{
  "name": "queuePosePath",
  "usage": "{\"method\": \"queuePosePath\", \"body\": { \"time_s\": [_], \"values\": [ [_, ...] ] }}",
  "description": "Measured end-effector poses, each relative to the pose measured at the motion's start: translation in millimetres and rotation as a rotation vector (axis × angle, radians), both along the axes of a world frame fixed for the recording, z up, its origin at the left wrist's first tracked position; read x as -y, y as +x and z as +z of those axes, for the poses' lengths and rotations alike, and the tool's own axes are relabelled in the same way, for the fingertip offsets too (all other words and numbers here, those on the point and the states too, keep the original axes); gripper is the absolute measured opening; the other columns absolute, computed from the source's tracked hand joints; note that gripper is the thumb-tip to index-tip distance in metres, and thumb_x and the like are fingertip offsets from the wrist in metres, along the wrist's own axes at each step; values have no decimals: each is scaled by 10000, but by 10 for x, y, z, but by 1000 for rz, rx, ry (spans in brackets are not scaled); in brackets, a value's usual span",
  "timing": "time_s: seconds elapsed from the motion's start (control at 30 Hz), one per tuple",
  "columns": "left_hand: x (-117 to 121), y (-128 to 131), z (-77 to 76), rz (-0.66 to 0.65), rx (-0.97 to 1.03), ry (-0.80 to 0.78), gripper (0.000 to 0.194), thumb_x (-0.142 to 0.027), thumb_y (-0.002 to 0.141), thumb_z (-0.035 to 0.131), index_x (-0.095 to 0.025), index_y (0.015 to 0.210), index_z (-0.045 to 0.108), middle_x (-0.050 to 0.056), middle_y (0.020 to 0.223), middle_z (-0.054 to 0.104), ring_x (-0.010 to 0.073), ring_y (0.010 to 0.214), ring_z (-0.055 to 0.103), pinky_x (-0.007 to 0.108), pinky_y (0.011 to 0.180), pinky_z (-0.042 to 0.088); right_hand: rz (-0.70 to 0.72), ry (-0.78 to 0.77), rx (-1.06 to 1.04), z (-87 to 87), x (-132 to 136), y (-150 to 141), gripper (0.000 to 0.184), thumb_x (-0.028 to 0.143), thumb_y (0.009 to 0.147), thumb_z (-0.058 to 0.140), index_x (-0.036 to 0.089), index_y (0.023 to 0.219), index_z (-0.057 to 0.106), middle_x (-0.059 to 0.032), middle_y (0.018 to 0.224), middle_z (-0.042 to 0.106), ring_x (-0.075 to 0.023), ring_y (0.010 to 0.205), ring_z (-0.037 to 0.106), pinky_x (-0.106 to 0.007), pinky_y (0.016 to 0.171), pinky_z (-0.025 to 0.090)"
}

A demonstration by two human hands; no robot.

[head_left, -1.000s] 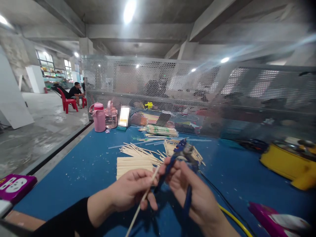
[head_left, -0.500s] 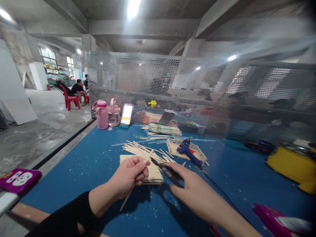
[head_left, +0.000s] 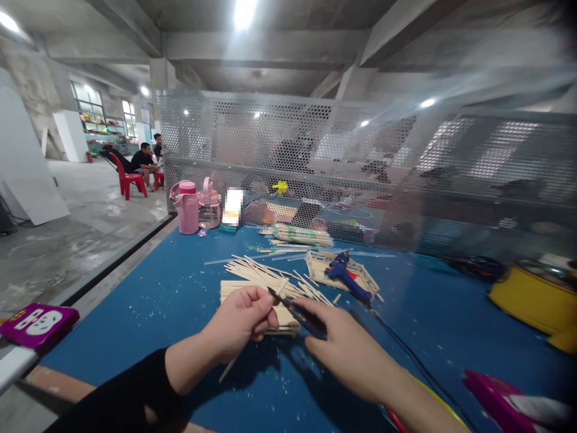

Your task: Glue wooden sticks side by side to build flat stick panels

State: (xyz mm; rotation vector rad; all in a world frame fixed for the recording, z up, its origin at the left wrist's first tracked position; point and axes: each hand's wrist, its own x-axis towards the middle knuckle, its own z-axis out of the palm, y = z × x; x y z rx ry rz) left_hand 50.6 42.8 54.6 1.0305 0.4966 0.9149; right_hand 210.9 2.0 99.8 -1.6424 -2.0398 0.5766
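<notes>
My left hand [head_left: 246, 319] pinches a thin wooden stick [head_left: 228, 368] between thumb and fingers. The stick slants, its lower end below my palm and its upper end past my fingertips. Dark-jawed pliers [head_left: 295, 311] lie in my right hand [head_left: 349, 343], whose fingers are curled round the handles. The jaw tip meets the stick close to my left fingertips; whether it bites the stick I cannot tell. Beneath both hands is a flat stack of joined wooden sticks [head_left: 231, 290], partly covered by my left hand. Loose sticks [head_left: 252, 269] are spread just behind it.
A blue hot glue gun [head_left: 347, 276] rests on a stick-built frame [head_left: 318, 264], its cable running right. Bagged sticks [head_left: 302, 234], a pink jug [head_left: 187, 207] and a clear bottle [head_left: 210, 213] stand along the perforated screen [head_left: 270, 132]. Purple power strips [head_left: 38, 325] flank the blue table [head_left: 148, 300].
The pliers have moved left and up to the stick, and their jaws look closer together. My left hand stays almost in place. The view has shifted slightly.
</notes>
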Motion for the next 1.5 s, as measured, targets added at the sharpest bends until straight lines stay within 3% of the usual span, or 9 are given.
{"method": "queuePosePath", "body": {
  "time_s": [0.17, 0.33, 0.53, 0.77, 0.9, 1.03, 1.23, 1.4, 1.5],
  "values": [
    [86, -12, 20, -15, -199, 131, 399, -547, 710, 551, -180, 813, 434, -61, 510, 515, 37, 347, 306, 167, 347, 203, 77, -1, 15, -32, -18, -14, 426, 54, 638, 435, 199, 988, 631, -18, 825, 676, -190, 772, 590, -268, 692, 427],
    [87, -14, -38, 53, -361, 268, 450, -583, 768, 427, -169, 591, 419, -68, 457, 386, 45, 408, 312, 185, 399, 222, 56, 169, 90, -173, -34, -30, 420, 50, 638, 438, 199, 994, 603, -51, 945, 666, -186, 858, 592, -263, 755, 433],
    [114, 41, -37, 13, -354, -61, 406, -605, 763, 376, -208, 679, 389, -96, 423, 384, 48, 318, 239, 174, 322, 160, -142, 465, 447, -290, -59, -34, 478, 71, 556, 479, 120, 1017, 596, -151, 921, 642, -288, 866, 570, -390, 771, 429],
    [185, -59, 65, -78, -271, 177, 432, -599, 767, 419, -186, 641, 409, -70, 454, 425, 32, 332, 299, 152, 324, 213, -50, 31, 12, -209, -108, 140, 323, 187, 726, 385, 180, 965, 602, -40, 786, 675, -196, 715, 614, -278, 629, 464],
    [153, -89, 85, -95, -93, 40, 384, -558, 760, 464, -189, 665, 415, -72, 452, 420, 33, 337, 262, 139, 318, 194, -353, -50, 342, -299, -255, 455, 330, 315, 748, 440, 156, 985, 606, -116, 912, 680, -259, 826, 624, -325, 685, 451],
    [60, -93, 58, 76, -49, -18, 339, -463, 768, 485, -160, 619, 456, -52, 503, 410, 37, 413, 307, 127, 365, 250, -438, -128, 683, -456, -308, 564, 499, 531, 747, 446, 115, 952, 628, -195, 970, 651, -327, 890, 608, -392, 712, 449],
    [-72, -94, -3, 264, 12, -60, 330, -479, 721, 559, -169, 651, 468, -107, 473, 224, 22, 370, 170, 115, 322, 143, -526, -50, 679, -577, -331, 565, 674, 624, 752, 377, 88, 1112, 571, -221, 1079, 587, -362, 993, 551, -449, 758, 443],
    [-68, -103, -14, 449, 15, 63, 345, -469, 663, 653, -157, 705, 510, -75, 549, 446, 14, 392, 402, 96, 329, 291, -356, 365, 302, -496, -235, 585, 447, 465, 818, 381, 138, 1045, 585, -150, 1052, 614, -290, 1006, 540, -400, 845, 407],
    [87, -161, -60, 548, -32, 130, 302, -421, 678, 669, -159, 743, 535, -35, 678, 568, 58, 559, 581, 112, 443, 434, -2, 202, -63, -472, -122, 516, 362, 421, 827, 389, 159, 999, 571, -56, 750, 645, -184, 711, 593, -287, 665, 459]
  ]
}}
